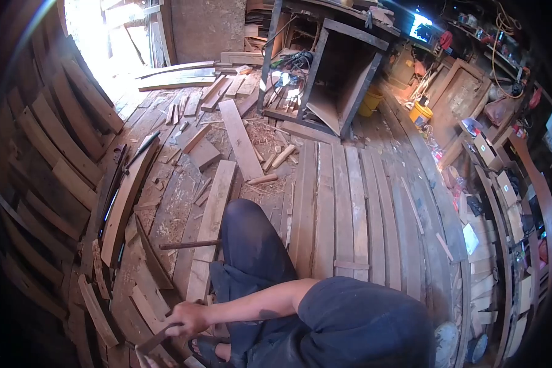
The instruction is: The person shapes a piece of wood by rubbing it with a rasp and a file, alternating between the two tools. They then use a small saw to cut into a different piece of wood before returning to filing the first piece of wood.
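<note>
My right hand (189, 318) reaches across to the lower left, its fingers closed around a flat brown strip of wood (156, 339). The strip slants down towards the bottom edge of the view. By its lower end is a pale shape, cut off by the frame; whether it is part of my left hand I cannot make out. Below the right hand shows a sandalled foot (218, 351). Short boards (150, 306) lie close to the hand on the left. Past my bent knee, a long pale plank (213, 227) rests on the floor.
Curved wooden pieces (61, 147) lean along the left wall. Offcuts, shavings and a broad board (240, 141) cover the floor ahead. Behind them stands a dark wooden cabinet frame (343, 73). Yellow buckets (420, 113) and cluttered shelves (503, 178) line the right side.
</note>
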`<move>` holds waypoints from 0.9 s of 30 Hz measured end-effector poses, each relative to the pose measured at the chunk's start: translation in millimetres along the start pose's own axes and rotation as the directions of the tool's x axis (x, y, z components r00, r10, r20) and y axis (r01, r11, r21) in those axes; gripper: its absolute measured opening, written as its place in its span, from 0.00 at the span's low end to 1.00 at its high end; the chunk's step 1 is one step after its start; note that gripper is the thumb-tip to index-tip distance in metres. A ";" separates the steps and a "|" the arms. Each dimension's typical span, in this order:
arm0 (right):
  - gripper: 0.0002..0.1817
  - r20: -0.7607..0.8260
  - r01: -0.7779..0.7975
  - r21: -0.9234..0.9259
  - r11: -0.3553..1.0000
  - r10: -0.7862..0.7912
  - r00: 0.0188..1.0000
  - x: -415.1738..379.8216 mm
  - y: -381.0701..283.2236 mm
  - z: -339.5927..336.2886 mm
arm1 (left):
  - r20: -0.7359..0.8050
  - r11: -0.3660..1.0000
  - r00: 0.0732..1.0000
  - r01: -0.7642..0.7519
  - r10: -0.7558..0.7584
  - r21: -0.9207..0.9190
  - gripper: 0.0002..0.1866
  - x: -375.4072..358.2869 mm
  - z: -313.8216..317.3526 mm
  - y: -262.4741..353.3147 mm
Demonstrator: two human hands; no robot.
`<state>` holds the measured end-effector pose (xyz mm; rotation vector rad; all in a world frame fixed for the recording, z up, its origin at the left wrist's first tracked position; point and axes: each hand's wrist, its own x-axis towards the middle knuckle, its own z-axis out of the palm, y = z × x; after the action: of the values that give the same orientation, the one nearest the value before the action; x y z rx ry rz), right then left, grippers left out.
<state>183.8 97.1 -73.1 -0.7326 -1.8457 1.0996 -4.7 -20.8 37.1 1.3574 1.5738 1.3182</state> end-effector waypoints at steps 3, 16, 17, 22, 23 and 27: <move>0.23 0.025 -0.092 -0.092 0.992 0.094 0.995 -3.9 12.0 -13.0 | -0.124 0.984 0.978 0.161 -0.170 -0.076 0.27 5.7 9.3 22.3; 0.20 -0.055 0.000 0.044 0.999 0.003 0.998 -4.4 -2.3 18.0 | -0.170 0.991 0.980 0.082 -0.099 -0.102 0.24 -4.1 21.9 9.5; 0.21 -0.012 0.022 0.016 1.000 -0.021 1.000 -0.1 -7.0 18.3 | -0.103 0.992 0.989 -0.101 0.108 0.073 0.25 -6.1 21.3 -11.9; 0.27 0.038 0.036 0.068 0.997 -0.038 0.999 8.2 -40.9 3.8 | -0.097 0.998 0.994 -0.056 0.059 0.033 0.26 -4.3 30.9 -8.9; 0.27 0.057 0.043 0.048 0.998 -0.045 0.997 -0.6 -32.5 1.7 | -0.108 0.999 0.994 0.016 -0.020 -0.041 0.26 -4.3 33.0 8.5; 0.19 -0.008 0.112 0.047 0.993 -0.112 0.994 -1.1 -31.4 10.7 | -0.109 0.984 0.987 0.102 -0.119 -0.148 0.26 -5.9 32.2 28.5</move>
<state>173.0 78.0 -48.2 -0.5965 -1.8277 1.0638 34.8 -19.5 55.0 1.1077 1.5763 1.4341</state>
